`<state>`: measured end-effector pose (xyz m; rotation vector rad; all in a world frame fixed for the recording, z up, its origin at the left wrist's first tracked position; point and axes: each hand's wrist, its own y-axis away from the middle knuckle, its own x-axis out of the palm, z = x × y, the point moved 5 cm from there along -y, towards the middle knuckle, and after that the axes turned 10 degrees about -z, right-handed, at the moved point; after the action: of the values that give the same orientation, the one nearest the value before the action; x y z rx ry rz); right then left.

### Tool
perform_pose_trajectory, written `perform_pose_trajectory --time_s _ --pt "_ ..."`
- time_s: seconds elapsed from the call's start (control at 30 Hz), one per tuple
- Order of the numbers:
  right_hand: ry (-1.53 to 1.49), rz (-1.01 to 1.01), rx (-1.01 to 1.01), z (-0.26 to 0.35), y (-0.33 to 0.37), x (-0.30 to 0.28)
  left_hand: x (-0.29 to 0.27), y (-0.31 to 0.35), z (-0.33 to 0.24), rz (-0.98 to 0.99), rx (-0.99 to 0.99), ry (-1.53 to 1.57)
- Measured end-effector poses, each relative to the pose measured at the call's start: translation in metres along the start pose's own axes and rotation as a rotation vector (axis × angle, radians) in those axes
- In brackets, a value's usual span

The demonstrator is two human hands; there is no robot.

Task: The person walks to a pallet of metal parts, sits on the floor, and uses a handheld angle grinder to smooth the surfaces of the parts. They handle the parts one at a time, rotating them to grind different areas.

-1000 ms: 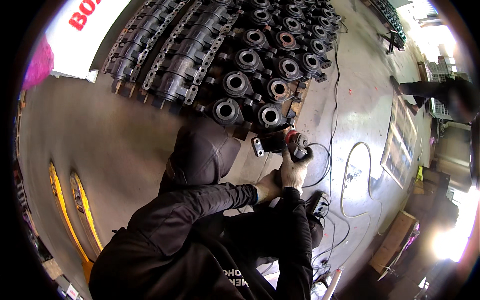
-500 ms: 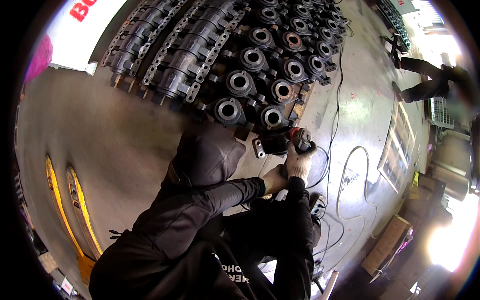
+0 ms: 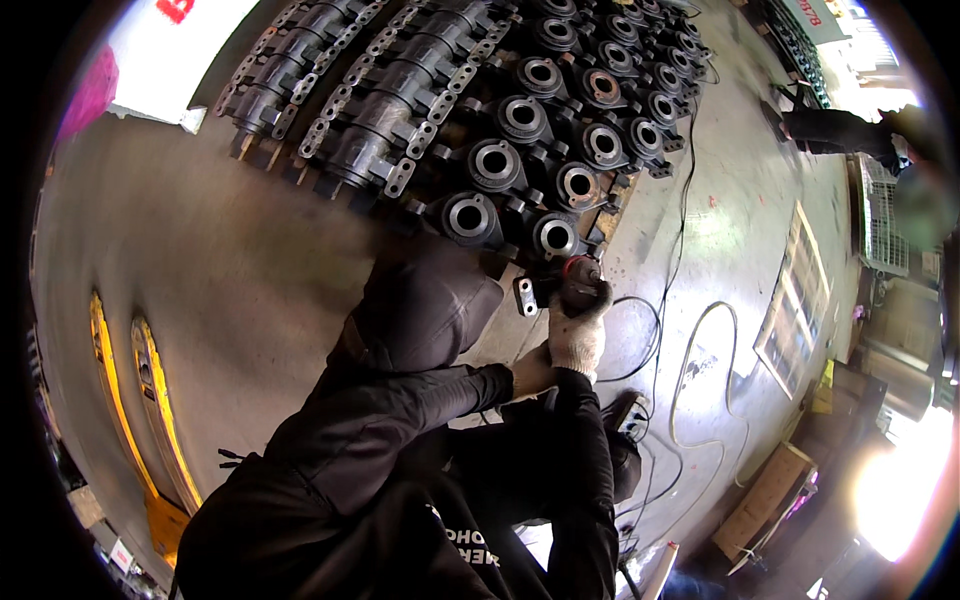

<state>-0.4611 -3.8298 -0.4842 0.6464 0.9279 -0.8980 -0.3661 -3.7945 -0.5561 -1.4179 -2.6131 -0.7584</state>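
My right hand (image 3: 577, 335), in a pale knitted glove, is closed around the head of a dark power tool (image 3: 582, 288) with a red ring, which looks like an angle grinder. My left hand (image 3: 532, 370), gloved too, is closed behind it, near the right wrist; its fingers and the tool's rear are mostly hidden. The tool's head is close against a black metal part (image 3: 526, 296) with a two-hole end plate, at the near edge of the stacked parts. Whether they touch is unclear. Just beyond stands a black roller with a bright ring-shaped end (image 3: 555, 237).
Several ring-ended rollers (image 3: 495, 165) and two long rows of linked rollers (image 3: 375, 130) fill a wooden pallet (image 3: 620, 215). Cables (image 3: 660, 310) and a pale hose (image 3: 675, 400) lie on the right floor. Yellow forks (image 3: 160, 400) are at left. A person (image 3: 840, 130) stands far right.
Both hands and the tool have shifted slightly left, and the tool's head has turned nearer the metal part. The view has shifted a little. The person far right has changed stance.
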Motion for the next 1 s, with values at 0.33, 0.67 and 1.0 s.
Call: perform_pose_trajectory --time_s 0.33,0.67,1.0 --pt "0.139 -0.064 -0.004 0.022 0.018 -0.005 -0.004 0.005 0.023 0.269 0.026 -0.22" --pt "0.233 -0.028 -0.034 0.018 0.024 0.011 -0.009 0.013 0.02 0.189 0.11 -0.009" --pt "0.129 -0.111 0.078 -0.014 0.011 -0.01 0.012 -0.012 0.021 0.148 0.164 -0.116"
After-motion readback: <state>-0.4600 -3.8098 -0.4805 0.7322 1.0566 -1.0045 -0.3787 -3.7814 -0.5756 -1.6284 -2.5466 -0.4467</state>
